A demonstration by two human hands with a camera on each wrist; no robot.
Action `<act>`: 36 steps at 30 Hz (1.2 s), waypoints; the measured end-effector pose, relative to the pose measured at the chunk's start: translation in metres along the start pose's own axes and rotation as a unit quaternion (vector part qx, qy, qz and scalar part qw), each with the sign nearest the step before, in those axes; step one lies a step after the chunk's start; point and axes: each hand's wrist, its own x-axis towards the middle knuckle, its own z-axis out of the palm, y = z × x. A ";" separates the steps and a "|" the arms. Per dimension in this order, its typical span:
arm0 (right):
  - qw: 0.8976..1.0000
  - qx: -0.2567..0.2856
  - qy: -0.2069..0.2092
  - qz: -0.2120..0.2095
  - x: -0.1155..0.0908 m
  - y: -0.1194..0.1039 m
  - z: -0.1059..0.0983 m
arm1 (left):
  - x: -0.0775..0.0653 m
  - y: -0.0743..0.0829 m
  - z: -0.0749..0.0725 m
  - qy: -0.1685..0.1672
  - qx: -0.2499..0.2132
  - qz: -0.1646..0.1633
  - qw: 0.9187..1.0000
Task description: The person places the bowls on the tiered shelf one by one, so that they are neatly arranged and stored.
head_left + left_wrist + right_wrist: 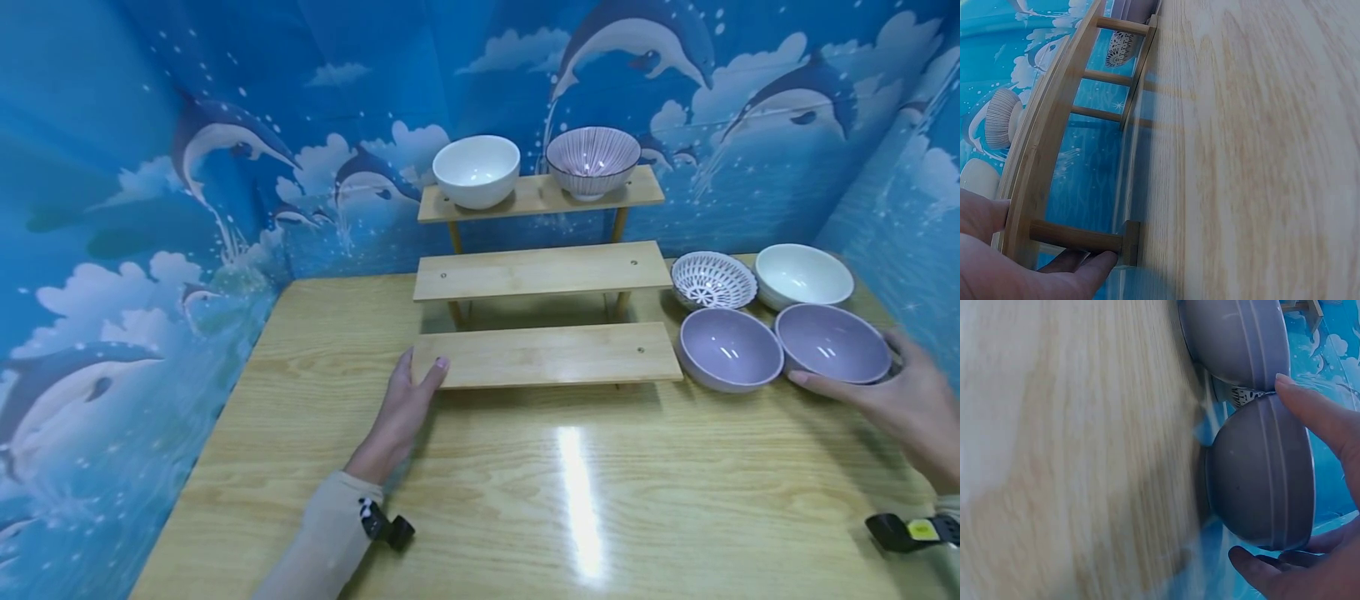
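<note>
My left hand (397, 408) grips the left end of the lowest board of a three-tier wooden shelf (547, 357), thumb on top. In the left wrist view its fingers curl below the board beside a round leg (1079, 236). My right hand (903, 392) holds the right-hand purple bowl (832, 343), which sits upright on the table. The right wrist view has the thumb at the bowl's rim and the fingers round its opposite side. Another purple bowl (729, 350) stands just left of it.
A white bowl (477, 172) and a striped bowl (592, 162) stand on the top board. Behind the purple bowls are a patterned openwork-looking bowl (712, 281) and a pale bowl (802, 277). Dolphin-printed cloth (352, 92) encloses the back and sides of the wooden table (480, 508).
</note>
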 end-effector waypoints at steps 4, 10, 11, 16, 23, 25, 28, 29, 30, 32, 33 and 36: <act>1.000 -0.011 0.000 0.004 0.000 0.001 0.002 | 0.000 -0.001 0.000 -0.002 -0.001 0.000 1.000; 1.000 -0.017 0.001 0.018 0.000 0.000 0.005 | 0.000 -0.001 0.001 -0.003 0.002 0.004 1.000; 1.000 -0.015 0.002 0.019 0.000 0.000 0.005 | 0.000 -0.001 0.001 -0.002 0.002 0.005 1.000; 1.000 -0.012 0.009 0.017 0.001 0.001 0.005 | 0.000 -0.002 0.001 0.002 0.001 0.004 1.000; 0.999 -0.023 0.012 0.034 0.001 -0.002 0.006 | 0.000 -0.001 0.001 0.000 0.002 0.007 1.000; 0.999 -0.025 0.012 0.040 0.000 -0.003 0.004 | 0.000 -0.001 0.001 -0.001 0.002 0.008 1.000; 0.998 -0.026 0.016 0.051 -0.001 -0.004 0.001 | 0.000 -0.001 0.001 -0.003 0.002 0.008 1.000; 0.998 -0.023 0.018 0.057 -0.001 -0.005 0.000 | 0.000 -0.001 0.001 -0.002 0.002 0.007 1.000; 0.998 -0.020 0.020 0.064 -0.001 -0.006 0.000 | 0.000 -0.001 0.000 -0.002 0.002 0.006 1.000; 0.996 -0.017 0.025 0.078 -0.002 -0.009 -0.003 | 0.000 -0.001 0.000 -0.001 0.004 0.004 1.000; 0.996 -0.016 0.029 0.085 -0.003 -0.011 -0.004 | 0.000 -0.001 0.000 -0.001 0.004 0.004 1.000; 0.994 -0.019 0.042 0.094 -0.004 -0.017 -0.008 | 0.000 -0.001 0.000 -0.002 0.005 0.003 1.000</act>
